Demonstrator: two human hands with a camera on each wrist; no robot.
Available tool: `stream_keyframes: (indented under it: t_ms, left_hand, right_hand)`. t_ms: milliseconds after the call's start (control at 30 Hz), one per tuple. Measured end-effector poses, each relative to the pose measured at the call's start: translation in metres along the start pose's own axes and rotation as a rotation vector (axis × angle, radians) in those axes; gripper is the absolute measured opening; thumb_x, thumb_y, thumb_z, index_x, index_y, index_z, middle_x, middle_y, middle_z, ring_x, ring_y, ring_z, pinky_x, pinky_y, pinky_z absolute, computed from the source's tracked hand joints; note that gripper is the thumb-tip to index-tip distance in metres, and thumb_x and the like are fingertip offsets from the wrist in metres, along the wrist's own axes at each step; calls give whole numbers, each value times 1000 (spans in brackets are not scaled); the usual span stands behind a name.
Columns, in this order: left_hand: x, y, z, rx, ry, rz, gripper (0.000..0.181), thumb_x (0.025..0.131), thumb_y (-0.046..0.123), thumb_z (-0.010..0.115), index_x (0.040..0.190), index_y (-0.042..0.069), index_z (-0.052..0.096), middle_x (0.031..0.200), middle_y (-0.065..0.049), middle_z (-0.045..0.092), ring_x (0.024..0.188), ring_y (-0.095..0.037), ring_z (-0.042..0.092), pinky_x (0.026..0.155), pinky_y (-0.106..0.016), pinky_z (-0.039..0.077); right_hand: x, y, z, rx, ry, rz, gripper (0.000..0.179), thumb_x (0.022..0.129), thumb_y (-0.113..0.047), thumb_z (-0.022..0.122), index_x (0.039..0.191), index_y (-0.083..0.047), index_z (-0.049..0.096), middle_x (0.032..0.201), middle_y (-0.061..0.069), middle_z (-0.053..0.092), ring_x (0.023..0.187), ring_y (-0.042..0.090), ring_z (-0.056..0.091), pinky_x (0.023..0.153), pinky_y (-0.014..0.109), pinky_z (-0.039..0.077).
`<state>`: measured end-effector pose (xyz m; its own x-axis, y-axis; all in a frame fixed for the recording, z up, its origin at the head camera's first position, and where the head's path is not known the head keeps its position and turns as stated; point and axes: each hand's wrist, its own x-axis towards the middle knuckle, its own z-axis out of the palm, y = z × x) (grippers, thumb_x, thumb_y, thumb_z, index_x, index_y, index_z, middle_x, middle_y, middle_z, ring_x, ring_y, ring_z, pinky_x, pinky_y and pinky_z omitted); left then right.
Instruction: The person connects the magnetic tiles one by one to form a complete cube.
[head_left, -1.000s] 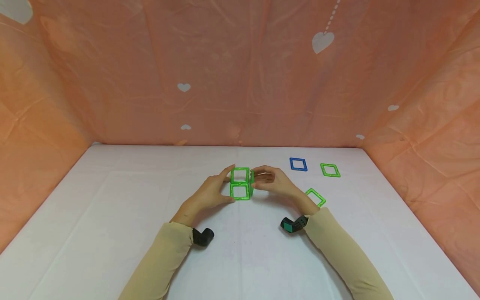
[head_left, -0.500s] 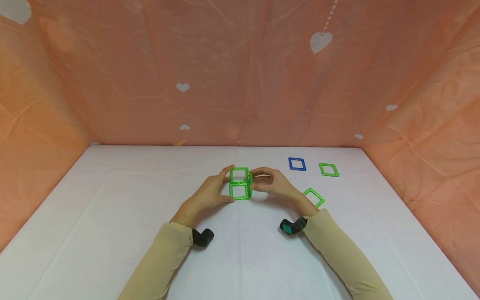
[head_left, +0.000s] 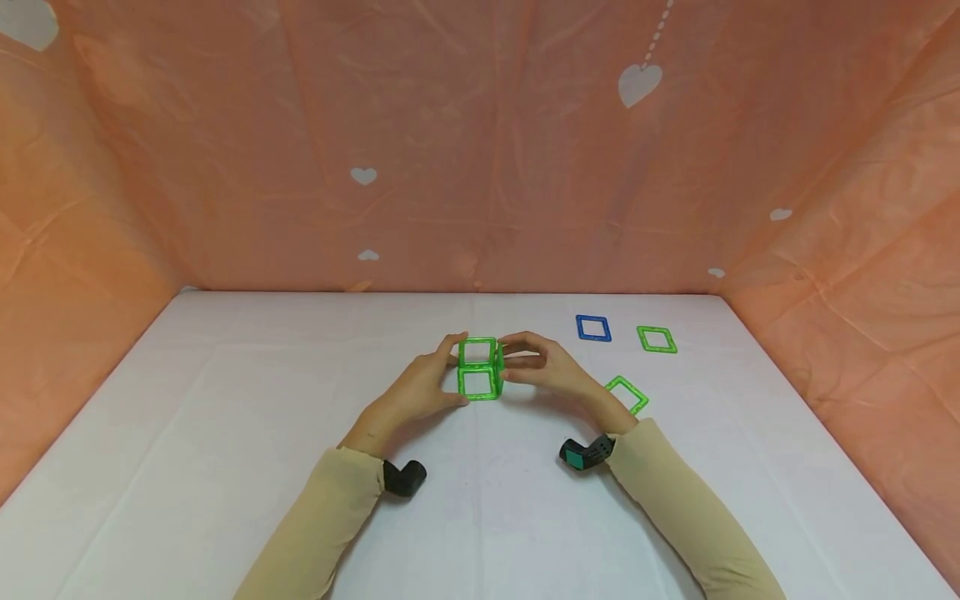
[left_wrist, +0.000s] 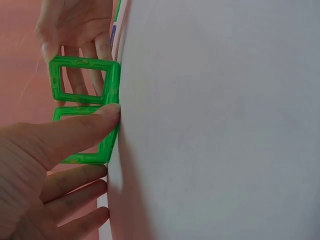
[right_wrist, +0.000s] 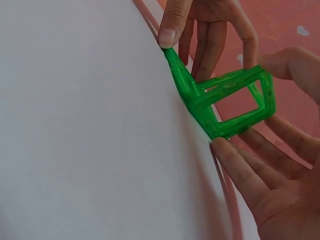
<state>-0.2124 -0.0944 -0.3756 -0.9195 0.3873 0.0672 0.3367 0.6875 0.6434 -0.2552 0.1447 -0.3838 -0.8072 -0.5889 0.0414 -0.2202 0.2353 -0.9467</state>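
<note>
Green square magnetic tiles, open-framed, stand together at mid-table between both hands. Two of these magnetic tiles (head_left: 477,367) form a near and a far square in the head view. An upright green magnetic tile (right_wrist: 270,95) meets their right side. From the left, my left hand (head_left: 420,385) grips the pair, thumb at the near edge and index finger at the far corner. Its thumb crosses a green frame in the left wrist view. My right hand (head_left: 547,364) holds the upright tile by its edges, thumb at one corner and fingertips at the opposite edge in the right wrist view.
To the right lie a blue magnetic tile (head_left: 593,328), a green magnetic tile (head_left: 657,340) and another green tile (head_left: 636,402) partly behind the right wrist. A white cloth (head_left: 225,467) covers the table. Orange sheets (head_left: 465,167) with white hearts rise behind and at both sides.
Hardly anything differs. The head view has shifted slightly, and the far green tile's back edge sits a touch lower. Both hands keep their grips.
</note>
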Motion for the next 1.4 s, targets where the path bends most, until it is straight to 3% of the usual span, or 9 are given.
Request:
stream_keyframes:
  t_ms: [333, 700, 1000, 1200, 1400]
  left_hand:
    - [-1, 9, 1, 89, -6, -33, 87, 78, 14, 80, 147, 9, 27, 126, -15, 62, 112, -31, 59, 98, -46, 44]
    - [-4, 13, 0, 132, 11, -18, 84, 77, 13, 80, 145, 8, 31, 134, -18, 54, 121, -33, 53, 101, -47, 43]
    - [-4, 14, -2, 89, 25, -8, 79, 79, 13, 78, 144, 3, 35, 137, -18, 52, 126, -32, 50, 105, -45, 40]
    - [-5, 15, -3, 66, 51, 13, 69, 82, 13, 76, 139, -1, 40, 127, -19, 58, 118, -32, 56, 100, -45, 45]
    - [-7, 15, -5, 22, 73, 61, 54, 86, 8, 70, 131, -3, 45, 119, -21, 62, 111, -34, 60, 96, -46, 47]
  right_hand:
    - [0, -1, 0, 22, -11, -5, 50, 87, -12, 70, 132, -3, 50, 133, 19, 53, 122, 34, 56, 101, 45, 45]
    - [-2, 1, -1, 8, -20, -1, 50, 88, -13, 69, 133, -3, 50, 134, 18, 53, 122, 33, 56, 101, 45, 45]
    - [-4, 1, -4, -45, -13, 11, 50, 89, -16, 68, 135, -6, 51, 133, 17, 55, 120, 32, 57, 99, 44, 47]
    - [-5, 2, -6, -59, -19, -3, 47, 90, -16, 66, 134, -6, 53, 131, 17, 58, 119, 32, 58, 100, 45, 45]
    - [-6, 1, -8, -61, -25, -52, 40, 92, -11, 63, 131, -1, 56, 129, 22, 58, 116, 34, 59, 95, 37, 49]
